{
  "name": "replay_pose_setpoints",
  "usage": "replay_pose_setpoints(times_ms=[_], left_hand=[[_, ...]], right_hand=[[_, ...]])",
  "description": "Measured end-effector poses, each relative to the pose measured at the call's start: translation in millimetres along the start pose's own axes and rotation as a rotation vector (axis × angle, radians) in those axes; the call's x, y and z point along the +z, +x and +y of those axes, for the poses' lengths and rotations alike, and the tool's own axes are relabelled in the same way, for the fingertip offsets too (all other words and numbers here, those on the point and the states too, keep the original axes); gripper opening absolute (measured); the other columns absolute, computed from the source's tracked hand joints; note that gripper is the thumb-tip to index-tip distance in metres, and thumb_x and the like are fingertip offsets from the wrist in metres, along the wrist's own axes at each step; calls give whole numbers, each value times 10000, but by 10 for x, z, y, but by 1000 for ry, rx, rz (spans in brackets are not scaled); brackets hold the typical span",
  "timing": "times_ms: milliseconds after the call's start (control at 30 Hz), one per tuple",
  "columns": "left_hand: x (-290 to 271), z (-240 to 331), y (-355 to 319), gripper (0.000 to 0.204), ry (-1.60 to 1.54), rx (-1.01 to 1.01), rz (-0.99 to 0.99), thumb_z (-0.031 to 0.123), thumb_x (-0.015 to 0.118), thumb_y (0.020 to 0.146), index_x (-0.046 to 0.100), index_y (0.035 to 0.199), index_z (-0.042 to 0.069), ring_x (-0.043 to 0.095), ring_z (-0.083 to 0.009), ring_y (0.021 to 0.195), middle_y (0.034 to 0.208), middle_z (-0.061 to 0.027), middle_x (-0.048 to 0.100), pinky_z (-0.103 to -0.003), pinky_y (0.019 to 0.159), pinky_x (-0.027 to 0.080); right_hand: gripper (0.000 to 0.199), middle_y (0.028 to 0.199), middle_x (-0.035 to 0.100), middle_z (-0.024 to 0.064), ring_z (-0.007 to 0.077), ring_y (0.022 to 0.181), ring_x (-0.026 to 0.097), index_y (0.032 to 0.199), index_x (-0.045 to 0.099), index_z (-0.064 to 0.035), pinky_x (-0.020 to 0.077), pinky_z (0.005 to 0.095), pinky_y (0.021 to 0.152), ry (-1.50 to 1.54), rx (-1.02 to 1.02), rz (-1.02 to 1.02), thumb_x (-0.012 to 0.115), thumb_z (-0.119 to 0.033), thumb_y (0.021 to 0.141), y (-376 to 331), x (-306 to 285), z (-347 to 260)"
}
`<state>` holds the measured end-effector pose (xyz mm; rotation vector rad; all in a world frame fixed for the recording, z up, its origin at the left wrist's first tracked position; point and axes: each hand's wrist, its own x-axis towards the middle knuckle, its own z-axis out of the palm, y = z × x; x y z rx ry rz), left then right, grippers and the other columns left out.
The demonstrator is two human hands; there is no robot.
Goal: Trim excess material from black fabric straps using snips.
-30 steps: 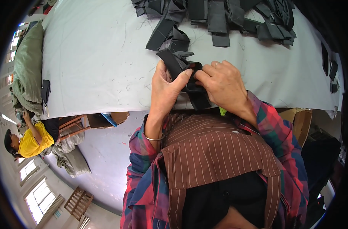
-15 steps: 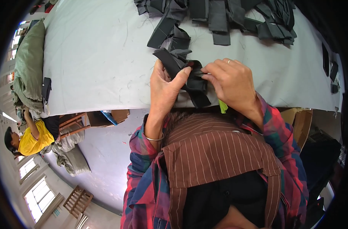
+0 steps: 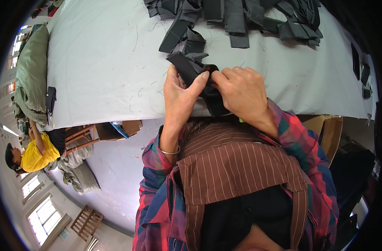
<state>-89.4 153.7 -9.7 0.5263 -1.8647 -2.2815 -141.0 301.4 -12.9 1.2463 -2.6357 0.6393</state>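
Near the table's front edge, my left hand (image 3: 180, 94) pinches a folded black fabric strip (image 3: 214, 101) between thumb and fingers. One stiff end of it sticks up to the left of the thumb, and the rest hangs toward me. My right hand (image 3: 243, 91) is closed against the strip's right side, thumb and fingertips pressed together on the cloth; the exact grip is hidden behind its knuckles. A bit of bright green (image 3: 241, 120) peeks out below the right hand, too covered to name. Just beyond, more dark strips (image 3: 174, 35) trail up to a heap.
Several dark fabric strips (image 3: 237, 21) lie heaped along the far side of the pale cloth-covered table (image 3: 103, 62). Loose threads are scattered about. A green sack (image 3: 32, 71) lies along the left edge, near a person in yellow (image 3: 40, 154). A cardboard box (image 3: 331, 134) stands below at right.
My right hand has moved left and in against the strip, close to my left thumb. The green piece, longer before, is now mostly covered. My left hand keeps its hold.
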Motion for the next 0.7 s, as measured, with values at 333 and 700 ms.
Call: replay_pose_setpoints(times_ms=[333,700], left_hand=[[-56,23,19,389,-58,-20,-14,45,680,824,446,1120,-49,614,-147,887,1017,-128,612,-254,755,505],[-1075,169,167,365,-152,-224,-26,307,607,864,553,1118,50,607,-257,755,943,-97,637,-276,511,428]], right_hand=[[92,677,583,43,235,648,589,778,585,-83,430,363,572,84,24,-12,652,-144,763,15,11,1],[227,869,636,39,147,728,562,1070,615,-56,450,240,671,836,295,-89,644,-97,848,75,-473,235]])
